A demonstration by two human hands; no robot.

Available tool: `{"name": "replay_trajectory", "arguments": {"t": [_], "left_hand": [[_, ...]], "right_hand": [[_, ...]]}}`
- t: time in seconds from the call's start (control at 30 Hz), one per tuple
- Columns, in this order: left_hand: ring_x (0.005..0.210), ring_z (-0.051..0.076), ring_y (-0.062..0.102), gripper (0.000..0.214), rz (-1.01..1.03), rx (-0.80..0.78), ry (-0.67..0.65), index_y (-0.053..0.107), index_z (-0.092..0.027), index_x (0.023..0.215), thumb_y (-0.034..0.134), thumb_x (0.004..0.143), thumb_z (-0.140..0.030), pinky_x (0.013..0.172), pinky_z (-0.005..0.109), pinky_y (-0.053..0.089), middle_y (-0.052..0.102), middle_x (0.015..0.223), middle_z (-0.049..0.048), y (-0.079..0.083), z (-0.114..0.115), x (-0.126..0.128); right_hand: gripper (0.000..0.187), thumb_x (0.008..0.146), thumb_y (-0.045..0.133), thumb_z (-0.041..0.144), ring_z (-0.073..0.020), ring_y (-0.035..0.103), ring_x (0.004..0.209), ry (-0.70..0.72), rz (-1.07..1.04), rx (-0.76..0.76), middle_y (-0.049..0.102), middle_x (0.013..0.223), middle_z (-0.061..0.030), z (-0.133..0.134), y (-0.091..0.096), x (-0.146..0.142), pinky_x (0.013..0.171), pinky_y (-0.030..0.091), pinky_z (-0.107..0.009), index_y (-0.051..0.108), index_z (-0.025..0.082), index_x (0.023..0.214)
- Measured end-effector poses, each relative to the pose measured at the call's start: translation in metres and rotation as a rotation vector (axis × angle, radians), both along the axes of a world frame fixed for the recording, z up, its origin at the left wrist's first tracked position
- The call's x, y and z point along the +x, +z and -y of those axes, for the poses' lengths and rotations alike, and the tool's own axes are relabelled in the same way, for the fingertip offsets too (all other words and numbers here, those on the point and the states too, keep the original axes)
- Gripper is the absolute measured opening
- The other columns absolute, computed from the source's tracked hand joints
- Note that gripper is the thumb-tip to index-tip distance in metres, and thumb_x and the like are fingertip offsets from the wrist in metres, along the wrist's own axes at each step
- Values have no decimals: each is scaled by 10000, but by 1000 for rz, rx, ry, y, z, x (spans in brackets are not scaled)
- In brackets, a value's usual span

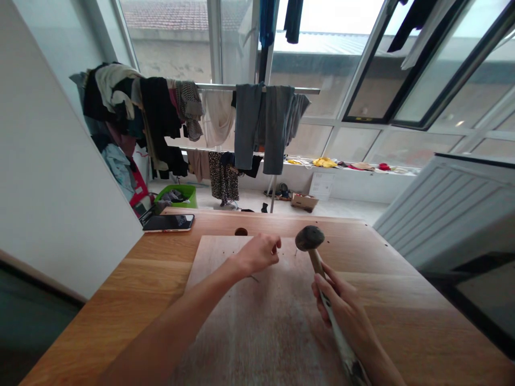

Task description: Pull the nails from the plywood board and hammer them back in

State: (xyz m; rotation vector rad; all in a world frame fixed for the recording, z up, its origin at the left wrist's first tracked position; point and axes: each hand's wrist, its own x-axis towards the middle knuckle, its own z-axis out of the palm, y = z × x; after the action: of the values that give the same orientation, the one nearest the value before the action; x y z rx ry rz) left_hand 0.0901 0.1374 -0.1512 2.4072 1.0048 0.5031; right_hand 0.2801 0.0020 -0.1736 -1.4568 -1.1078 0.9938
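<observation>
My right hand (336,297) is wrapped round the wooden handle of a mallet (309,238) with a dark, rounded head. The head is raised over the right part of a wooden board (257,332) that lies on the table. My left hand (261,252) is over the far middle of the board with its fingers curled in; what they hold, if anything, is too small to make out. A thin nail (296,252) stands in the board just below the mallet head. Another nail (254,278) lies near my left wrist. Several small dark dots mark the board's far part.
A phone (169,222) lies at the table's far left corner. The wooden table (132,289) has a round hole (241,231) behind the board. Beyond stand a rack of hanging clothes (257,128), a green basket (189,195) and a cardboard box (304,201). A white wall is on the left.
</observation>
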Motion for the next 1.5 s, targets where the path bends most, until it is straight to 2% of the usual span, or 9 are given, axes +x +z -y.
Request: {"name": "replay_trajectory", "arguments": {"t": [0.13, 0.3, 0.43, 0.6, 0.73, 0.93, 1.17, 1.27, 1.5], "left_hand": [[794, 172, 707, 337, 60, -5, 10, 697, -130, 1097, 564, 819, 6, 772, 267, 532, 765, 873, 65, -15, -10, 16], [833, 164, 722, 373, 139, -29, 19, 655, -116, 1188, 587, 837, -9, 793, 255, 546, 776, 936, 78, -27, -11, 20], [831, 181, 721, 387, 160, -23, 11, 675, -133, 1172, 566, 826, 3, 812, 291, 549, 775, 922, 71, -28, -10, 22], [836, 200, 723, 414, 193, -34, 3, 683, -144, 1169, 562, 805, 12, 846, 327, 548, 771, 889, 67, -31, -11, 28], [804, 167, 724, 395, 278, -93, 35, 657, -152, 1176, 605, 808, -19, 821, 290, 561, 776, 893, 44, -40, -9, 30], [769, 147, 710, 317, 411, -169, 103, 652, -125, 1126, 689, 812, -113, 744, 265, 574, 774, 935, 68, -52, -11, 28], [733, 141, 680, 269, 474, -197, 119, 683, -146, 1040, 697, 781, -75, 765, 278, 562, 747, 798, 13, -54, -12, 28], [728, 144, 680, 265, 492, -207, 116, 686, -143, 1038, 699, 781, -81, 765, 281, 559, 751, 794, 15, -53, -11, 29], [753, 157, 702, 293, 512, -216, 111, 705, -137, 1026, 664, 754, -36, 765, 277, 559, 766, 824, 29, -52, -12, 29]], "right_hand": [[713, 830, 622, 644, -76, 435, 357, 8, 4, -2, 525, 645, 61, 1, 2, 0, 305, 372, -208, 562, 140, 1331], [724, 819, 615, 647, -80, 431, 346, -1, 13, -4, 525, 633, 65, 1, 6, -2, 297, 366, -213, 558, 132, 1326], [690, 816, 615, 648, -80, 427, 343, 3, 25, -4, 520, 620, 66, 0, 5, -2, 299, 357, -212, 579, 125, 1265], [671, 838, 603, 637, -78, 428, 349, 38, 20, 0, 509, 624, 68, -1, 2, -1, 317, 355, -210, 570, 131, 1276], [643, 835, 615, 629, -80, 443, 351, 46, 35, 15, 526, 631, 59, -1, 2, -2, 328, 364, -211, 595, 148, 1260], [635, 837, 623, 618, -77, 433, 340, 64, 16, 21, 531, 630, 58, 0, 1, -2, 313, 357, -208, 603, 158, 1275], [589, 854, 612, 604, -76, 431, 346, 89, -4, -1, 527, 653, 62, -1, -1, -3, 320, 349, -209, 595, 176, 1258], [534, 876, 594, 582, -70, 426, 366, 113, -40, -18, 534, 679, 58, 0, 0, -5, 327, 349, -200, 599, 194, 1243], [576, 883, 588, 558, -72, 431, 368, 160, -62, -67, 544, 714, 51, 0, -6, -6, 307, 357, -194, 553, 213, 1343]]}}
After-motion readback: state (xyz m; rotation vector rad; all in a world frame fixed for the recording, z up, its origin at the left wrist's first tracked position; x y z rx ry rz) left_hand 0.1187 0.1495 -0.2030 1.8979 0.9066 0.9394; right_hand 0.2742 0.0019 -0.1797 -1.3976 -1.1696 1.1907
